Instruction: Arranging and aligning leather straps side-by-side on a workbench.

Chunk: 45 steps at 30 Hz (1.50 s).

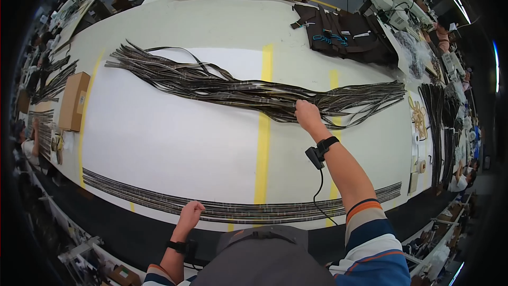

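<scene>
A long loose bundle of dark, narrow strips [222,89] stretches across the middle of the white table. My right hand [308,114] is on this bundle, right of its centre, with its fingers bent over the strips; whether it grips any cannot be made out. Along the table's near edge lies a row of similar strips [278,211], laid straight side by side. Over the left half of that row is my left hand [191,213], its fingers curled; what is between them, if anything, is hidden. Both wrists wear black straps with small devices.
A cardboard box [74,101] stands at the left. Dark fabric pieces with blue buckles [345,35] lie at the back right. Yellow tape [264,147] crosses the tabletop [178,139]. More dark strips [434,127] and a yellow cord [418,117] are at the right. Other people work at both sides.
</scene>
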Tool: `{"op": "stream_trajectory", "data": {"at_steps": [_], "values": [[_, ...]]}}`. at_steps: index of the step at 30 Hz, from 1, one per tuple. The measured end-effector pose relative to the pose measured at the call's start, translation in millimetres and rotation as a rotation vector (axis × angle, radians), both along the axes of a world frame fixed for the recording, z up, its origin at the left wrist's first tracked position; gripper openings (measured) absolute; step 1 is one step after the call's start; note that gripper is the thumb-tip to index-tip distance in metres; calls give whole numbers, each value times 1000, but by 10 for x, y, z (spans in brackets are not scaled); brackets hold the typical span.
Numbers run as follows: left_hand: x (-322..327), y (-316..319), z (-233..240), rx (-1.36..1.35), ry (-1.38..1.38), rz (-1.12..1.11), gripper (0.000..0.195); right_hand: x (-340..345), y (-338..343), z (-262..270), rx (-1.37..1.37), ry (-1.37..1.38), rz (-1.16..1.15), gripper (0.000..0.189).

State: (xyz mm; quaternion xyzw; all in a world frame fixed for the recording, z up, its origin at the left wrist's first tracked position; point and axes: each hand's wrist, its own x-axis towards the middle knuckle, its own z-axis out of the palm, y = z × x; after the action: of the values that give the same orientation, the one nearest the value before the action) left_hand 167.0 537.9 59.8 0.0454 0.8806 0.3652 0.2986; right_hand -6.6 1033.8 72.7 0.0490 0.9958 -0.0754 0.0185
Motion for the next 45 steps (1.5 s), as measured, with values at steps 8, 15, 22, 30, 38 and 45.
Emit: {"op": "stream_trajectory", "data": {"at_steps": [8, 15, 22, 30, 38, 45], "values": [[-278, 1078, 61, 536, -579, 167, 25, 948, -485, 200, -260, -69, 105, 6], [-417, 2006, 125, 892, -648, 376, 28, 1880, -1408, 390, -655, -80, 266, 7], [-558, 1880, -17, 921, -669, 354, 15, 2241, -1145, -165, -423, 41, 29, 9], [-1463, 1990, 679, 1052, -377, 370, 28, 1691, -1006, 596, -514, 318, -188, 9], [-923, 2062, 148, 890, -769, -19, 25, 1859, -1365, 495, -747, 3, 20, 19], [-1183, 1551, 339, 595, 155, -143, 25, 2161, -898, 346, -1058, -140, -27, 29]]}}
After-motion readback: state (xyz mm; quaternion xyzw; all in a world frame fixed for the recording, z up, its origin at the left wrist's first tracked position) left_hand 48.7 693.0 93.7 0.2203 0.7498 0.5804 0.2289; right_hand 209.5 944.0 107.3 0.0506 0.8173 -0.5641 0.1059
